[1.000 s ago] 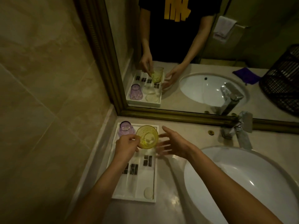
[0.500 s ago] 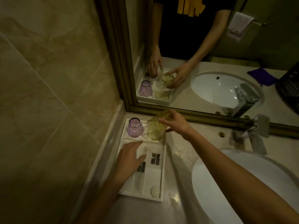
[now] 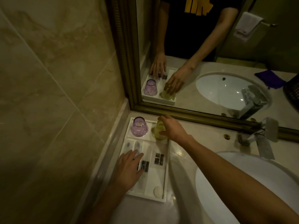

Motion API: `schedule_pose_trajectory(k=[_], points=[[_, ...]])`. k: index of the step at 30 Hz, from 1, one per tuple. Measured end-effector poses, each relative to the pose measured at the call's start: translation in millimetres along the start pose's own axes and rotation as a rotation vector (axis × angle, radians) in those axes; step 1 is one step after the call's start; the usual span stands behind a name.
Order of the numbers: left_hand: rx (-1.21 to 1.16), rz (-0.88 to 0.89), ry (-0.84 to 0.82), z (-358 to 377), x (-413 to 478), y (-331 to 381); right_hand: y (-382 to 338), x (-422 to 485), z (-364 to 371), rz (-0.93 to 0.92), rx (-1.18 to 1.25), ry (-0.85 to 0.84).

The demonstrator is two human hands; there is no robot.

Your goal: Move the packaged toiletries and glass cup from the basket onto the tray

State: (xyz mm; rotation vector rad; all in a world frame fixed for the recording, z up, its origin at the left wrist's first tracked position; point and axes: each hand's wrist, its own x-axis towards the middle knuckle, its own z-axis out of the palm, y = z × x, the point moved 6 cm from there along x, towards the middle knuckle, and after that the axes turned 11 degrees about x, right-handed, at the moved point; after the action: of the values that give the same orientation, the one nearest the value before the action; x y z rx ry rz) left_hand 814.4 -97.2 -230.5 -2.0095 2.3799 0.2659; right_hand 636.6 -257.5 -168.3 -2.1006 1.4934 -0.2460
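A white tray [image 3: 165, 189] lies on the counter against the left wall. A purple glass cup [image 3: 139, 126] stands upside down in its far left corner. Beside it, in the far right corner, a yellow glass cup [image 3: 157, 130] sits upside down with my right hand [image 3: 173, 128] gripping it from the right. My left hand [image 3: 129, 168] lies flat, fingers apart, on the packaged toiletries [image 3: 159, 159] in the tray's middle. A small round soap [image 3: 157, 191] rests in the near right compartment. The basket [image 3: 291, 92] shows only in the mirror, far right.
A white sink basin [image 3: 242, 183] fills the counter to the right, with a chrome faucet [image 3: 262, 136] behind it. A gold-framed mirror [image 3: 194, 115] runs along the back. Marble wall [image 3: 48, 94] on the left. The mirror reflects a purple cloth [image 3: 268, 77] and a hanging towel [image 3: 247, 25].
The yellow cup passed from my left hand to my right, was turned upside down and came down onto the tray's far right corner. My left hand dropped flat onto the packets.
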Motion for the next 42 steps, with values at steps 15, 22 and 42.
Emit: schedule_pose_trajectory(k=[15,22,42], points=[[0.007,-0.012,-0.031,8,-4,-9,1,2,12,0.059,0.075,-0.033],[0.010,-0.034,-0.023,7,-7,-12,-2,-16,-1,0.090,0.114,0.147],[0.194,0.079,-0.113,10,-25,-17,-27,-129,145,0.023,-0.190,-0.141]])
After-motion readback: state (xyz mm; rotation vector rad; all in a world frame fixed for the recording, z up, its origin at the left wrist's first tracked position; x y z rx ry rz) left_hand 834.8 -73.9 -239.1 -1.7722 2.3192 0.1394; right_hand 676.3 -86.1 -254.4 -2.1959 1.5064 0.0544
